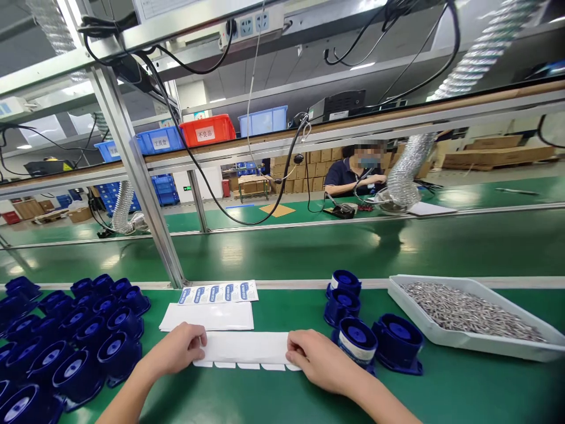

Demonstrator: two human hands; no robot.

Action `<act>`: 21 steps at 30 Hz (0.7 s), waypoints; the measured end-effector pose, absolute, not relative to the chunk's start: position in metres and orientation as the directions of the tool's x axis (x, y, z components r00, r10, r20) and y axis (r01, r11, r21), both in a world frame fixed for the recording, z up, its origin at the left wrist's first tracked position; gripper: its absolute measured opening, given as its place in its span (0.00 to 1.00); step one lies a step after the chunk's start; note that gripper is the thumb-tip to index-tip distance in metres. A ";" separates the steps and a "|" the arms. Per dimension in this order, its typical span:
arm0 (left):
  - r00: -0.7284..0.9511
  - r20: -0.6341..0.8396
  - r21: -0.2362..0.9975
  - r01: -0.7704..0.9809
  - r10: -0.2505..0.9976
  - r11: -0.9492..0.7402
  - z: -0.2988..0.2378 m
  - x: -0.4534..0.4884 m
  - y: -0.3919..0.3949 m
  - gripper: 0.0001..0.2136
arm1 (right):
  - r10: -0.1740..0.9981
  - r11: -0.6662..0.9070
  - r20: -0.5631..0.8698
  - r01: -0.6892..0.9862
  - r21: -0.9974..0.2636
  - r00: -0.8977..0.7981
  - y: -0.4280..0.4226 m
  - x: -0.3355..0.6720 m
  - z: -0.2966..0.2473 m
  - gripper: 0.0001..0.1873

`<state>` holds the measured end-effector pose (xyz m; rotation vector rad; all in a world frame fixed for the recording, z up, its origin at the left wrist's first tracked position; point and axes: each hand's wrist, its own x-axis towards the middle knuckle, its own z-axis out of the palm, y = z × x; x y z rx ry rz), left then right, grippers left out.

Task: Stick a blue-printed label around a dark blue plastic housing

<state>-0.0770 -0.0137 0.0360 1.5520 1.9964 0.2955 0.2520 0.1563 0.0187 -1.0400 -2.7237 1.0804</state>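
Observation:
A white label strip (245, 347) is stretched level between my hands, just above the green bench. Rounded white tabs stick out along its lower edge. My left hand (188, 347) pinches the strip's left end, and my right hand (311, 356) pinches the right end. Right behind it lie a stack of blank white sheets (212, 317) and a sheet of blue-printed labels (220, 292). Close beyond my right hand stands a dark blue round housing (357, 341) with a white label around its side. Another blue housing (397, 343) is beside it.
Many blue housings (73, 365) crowd the bench's left side. At the right sits a white tray (441, 338) of small metal pins. A metal post (132, 147) rises behind the sheets, and a black cable (212, 197) hangs down. Across the conveyor a person (353, 174) works.

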 end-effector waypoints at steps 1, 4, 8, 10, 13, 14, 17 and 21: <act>-0.119 -0.291 0.543 0.796 0.949 0.267 0.037 -0.079 -0.014 0.08 | 0.589 0.508 -0.210 0.560 -0.654 -0.780 0.159 0.253 0.018 0.08; -0.064 -0.163 0.626 0.765 0.985 0.153 0.037 -0.084 -0.014 0.15 | 0.559 0.373 -0.242 0.502 -0.780 -0.793 0.168 0.256 0.017 0.10; 0.034 0.099 0.685 0.722 0.995 -0.092 0.033 -0.091 -0.015 0.31 | 0.530 0.117 -0.290 0.407 -0.906 -0.797 0.175 0.255 0.016 0.19; 0.063 0.149 0.665 0.732 0.987 -0.148 0.029 -0.093 -0.014 0.27 | 0.541 -0.013 -0.328 0.382 -0.924 -0.775 0.175 0.253 0.015 0.22; 0.023 0.136 0.625 0.773 0.990 -0.104 0.022 -0.095 -0.011 0.22 | 0.575 -0.159 -0.377 0.353 -0.922 -0.726 0.174 0.251 0.012 0.27; -0.003 0.129 0.619 0.782 0.992 -0.078 0.020 -0.095 -0.009 0.22 | 0.581 -0.194 -0.386 0.339 -0.921 -0.717 0.174 0.251 0.011 0.28; -0.063 0.142 0.621 0.783 0.988 -0.039 0.014 -0.097 -0.005 0.20 | 0.581 -0.273 -0.401 0.294 -0.916 -0.709 0.174 0.249 0.006 0.32; -0.078 0.211 0.632 0.771 0.974 -0.075 0.007 -0.100 -0.002 0.16 | 0.611 -0.302 -0.393 0.256 -0.918 -0.687 0.176 0.248 0.003 0.37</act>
